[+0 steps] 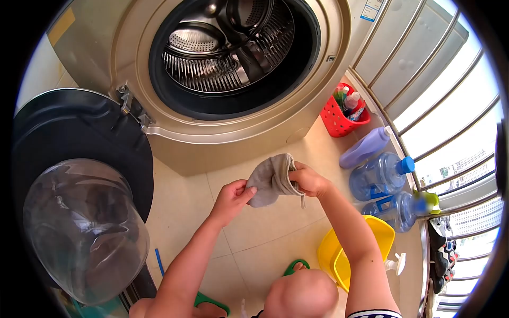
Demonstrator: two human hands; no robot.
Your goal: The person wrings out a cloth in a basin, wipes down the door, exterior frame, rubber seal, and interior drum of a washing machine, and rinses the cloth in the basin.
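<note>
Between my two hands hangs a small grey cloth pouch (263,183), its gathered lighter rim turned to the right with a short string dangling from it. My left hand (232,200) pinches the rounded left end between thumb and fingers. At the rim, my right hand (309,180) is closed on the cloth, some of its fingertips hidden behind or inside the opening. Both hands are above the tiled floor, in front of the washing machine (222,159). Its metal drum (212,58) is visible through the open front.
The round machine door (85,212) swings out at left. Along the right stand a red basket (339,122) with bottles, a purple bottle (366,147), large blue-tinted water bottles (374,177) and a yellow bucket (384,233). Metal railings (424,71) and shoes (442,259) line the right edge.
</note>
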